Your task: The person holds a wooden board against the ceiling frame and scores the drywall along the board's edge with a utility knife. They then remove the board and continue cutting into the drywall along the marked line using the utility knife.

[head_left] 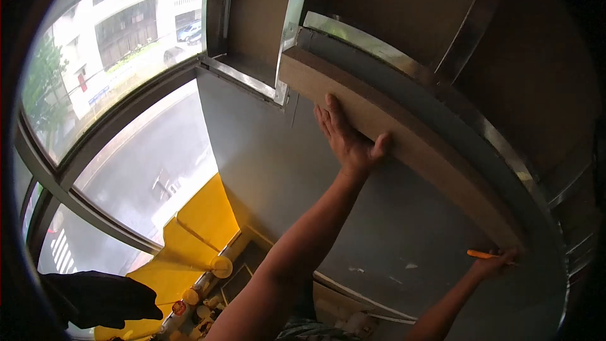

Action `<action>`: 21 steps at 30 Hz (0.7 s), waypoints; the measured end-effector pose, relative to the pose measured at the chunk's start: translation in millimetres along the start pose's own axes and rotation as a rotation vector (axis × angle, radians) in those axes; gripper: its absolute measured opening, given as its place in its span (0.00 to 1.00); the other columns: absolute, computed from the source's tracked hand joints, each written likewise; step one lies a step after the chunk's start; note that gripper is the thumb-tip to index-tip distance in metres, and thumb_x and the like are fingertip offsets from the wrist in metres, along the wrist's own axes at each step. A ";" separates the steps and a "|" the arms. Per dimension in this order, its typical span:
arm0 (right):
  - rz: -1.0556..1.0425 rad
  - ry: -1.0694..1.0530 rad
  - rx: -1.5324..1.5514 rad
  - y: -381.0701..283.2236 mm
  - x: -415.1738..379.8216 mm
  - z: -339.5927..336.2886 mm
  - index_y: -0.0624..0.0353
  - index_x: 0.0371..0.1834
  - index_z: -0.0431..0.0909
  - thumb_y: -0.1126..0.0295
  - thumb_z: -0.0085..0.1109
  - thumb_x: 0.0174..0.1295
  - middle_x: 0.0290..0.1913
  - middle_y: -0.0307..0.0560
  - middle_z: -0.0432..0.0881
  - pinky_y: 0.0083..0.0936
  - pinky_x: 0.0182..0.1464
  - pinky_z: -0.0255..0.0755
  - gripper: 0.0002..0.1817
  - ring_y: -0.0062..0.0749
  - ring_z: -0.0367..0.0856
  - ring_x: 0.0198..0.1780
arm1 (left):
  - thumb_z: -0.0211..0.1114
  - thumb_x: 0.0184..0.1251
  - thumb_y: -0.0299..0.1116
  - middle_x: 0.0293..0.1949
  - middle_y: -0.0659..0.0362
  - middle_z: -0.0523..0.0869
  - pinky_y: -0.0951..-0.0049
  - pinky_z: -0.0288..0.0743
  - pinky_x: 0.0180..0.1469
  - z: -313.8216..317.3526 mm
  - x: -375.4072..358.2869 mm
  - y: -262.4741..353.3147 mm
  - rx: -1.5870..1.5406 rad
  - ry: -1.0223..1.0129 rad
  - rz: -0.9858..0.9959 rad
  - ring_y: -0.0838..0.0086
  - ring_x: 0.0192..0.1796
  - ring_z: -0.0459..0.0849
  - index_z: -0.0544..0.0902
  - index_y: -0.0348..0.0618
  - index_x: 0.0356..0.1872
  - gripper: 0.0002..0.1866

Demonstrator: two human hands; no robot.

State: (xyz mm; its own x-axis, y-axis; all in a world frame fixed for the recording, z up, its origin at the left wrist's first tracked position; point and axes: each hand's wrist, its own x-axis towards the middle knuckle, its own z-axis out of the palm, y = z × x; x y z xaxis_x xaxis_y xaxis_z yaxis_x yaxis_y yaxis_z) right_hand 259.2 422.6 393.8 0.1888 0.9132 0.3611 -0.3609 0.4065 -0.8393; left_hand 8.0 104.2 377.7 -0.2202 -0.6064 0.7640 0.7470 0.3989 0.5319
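A long, thick brown board (435, 159) lies against the grey wall panel (265, 145), just under a metal frame strip. My left hand (350, 139) presses on the board's lower face towards its left end, fingers spread and thumb out. At the board's far right end is my right hand (494, 265), its fingers closed round a slim orange pen-like tool (481, 254). The tool's exact kind cannot be made out, and its tip is hidden near the board's end.
Metal framing (372, 38) with dark brown panels runs above the board. On the left are large windows (139, 151) facing a street. Below, a yellow sheet (202, 221) stands near a cluster of containers (189, 297). A black cloth-like shape (101, 297) fills the lower left.
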 end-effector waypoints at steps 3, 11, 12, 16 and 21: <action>-0.053 -0.015 0.021 13.6 11.6 -9.3 0.63 0.70 0.69 0.46 0.63 0.71 0.62 0.53 0.77 0.35 0.55 0.77 0.36 0.39 0.79 0.60 | 0.60 0.53 0.83 0.77 0.34 0.61 0.33 0.44 0.79 -0.7 2.0 -2.9 -0.027 -0.013 0.012 0.31 0.78 0.57 0.53 0.32 0.81 0.69; -0.023 -0.085 0.019 2.3 13.0 -15.4 0.64 0.69 0.69 0.46 0.64 0.71 0.62 0.55 0.77 0.39 0.60 0.79 0.36 0.42 0.79 0.62 | 0.57 0.56 0.83 0.78 0.37 0.61 0.37 0.44 0.78 -6.2 4.6 -2.2 0.127 -0.094 0.153 0.38 0.77 0.60 0.52 0.31 0.81 0.68; -0.004 -0.059 0.014 1.5 14.6 -14.8 0.64 0.69 0.69 0.45 0.64 0.71 0.62 0.55 0.76 0.39 0.60 0.79 0.36 0.42 0.79 0.62 | 0.57 0.56 0.83 0.78 0.37 0.61 0.37 0.45 0.78 -5.3 4.0 -2.8 0.109 -0.078 0.152 0.38 0.77 0.60 0.52 0.31 0.81 0.68; 0.042 -0.004 0.016 -7.1 15.2 -9.0 0.61 0.69 0.72 0.48 0.64 0.72 0.64 0.59 0.77 0.46 0.67 0.78 0.33 0.48 0.79 0.66 | 0.60 0.48 0.87 0.77 0.31 0.60 0.35 0.41 0.80 -3.3 1.7 -4.7 0.006 -0.054 0.084 0.36 0.80 0.57 0.56 0.33 0.81 0.72; 0.078 0.000 -0.007 -10.3 21.4 -7.8 0.63 0.69 0.72 0.47 0.65 0.71 0.64 0.59 0.76 0.45 0.64 0.81 0.34 0.48 0.79 0.66 | 0.59 0.48 0.87 0.77 0.32 0.60 0.35 0.42 0.80 -2.4 0.6 -3.1 0.037 -0.066 0.060 0.37 0.80 0.57 0.56 0.33 0.81 0.72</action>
State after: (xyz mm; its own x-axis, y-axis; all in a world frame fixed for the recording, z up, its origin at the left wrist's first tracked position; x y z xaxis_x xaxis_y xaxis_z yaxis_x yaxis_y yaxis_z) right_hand 274.1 437.8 407.0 0.1606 0.9422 0.2941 -0.3679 0.3336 -0.8680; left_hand 7.1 100.9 375.6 -0.2173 -0.5343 0.8169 0.7365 0.4594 0.4964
